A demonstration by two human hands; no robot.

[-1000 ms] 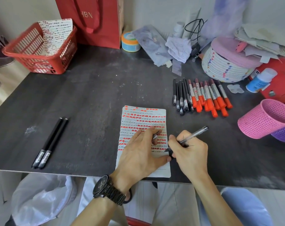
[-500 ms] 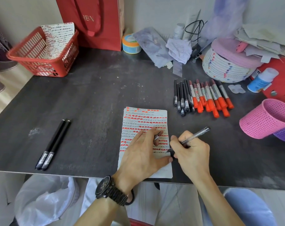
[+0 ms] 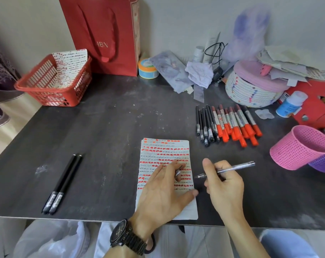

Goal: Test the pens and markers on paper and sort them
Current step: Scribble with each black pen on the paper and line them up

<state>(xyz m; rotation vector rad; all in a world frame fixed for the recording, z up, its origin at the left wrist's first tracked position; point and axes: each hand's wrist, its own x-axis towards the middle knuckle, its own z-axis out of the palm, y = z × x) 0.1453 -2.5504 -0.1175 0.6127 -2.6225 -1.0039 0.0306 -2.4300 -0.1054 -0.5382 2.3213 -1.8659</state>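
Head view: right hand (image 3: 225, 189) grips pen (image 3: 230, 169), tip pointing left beside paper (image 3: 163, 148); left hand (image 3: 161, 196) there pinches the cap (image 3: 178, 172).

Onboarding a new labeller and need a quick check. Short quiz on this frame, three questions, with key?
1. True or false: the right hand holds a clear pen.
2. How many black pens lie apart, left of the paper? A one, B two, C five.
3. The left hand rests on the paper. What small thing does it pinch between two fingers?
Key: 1 true. 2 B. 3 the cap.
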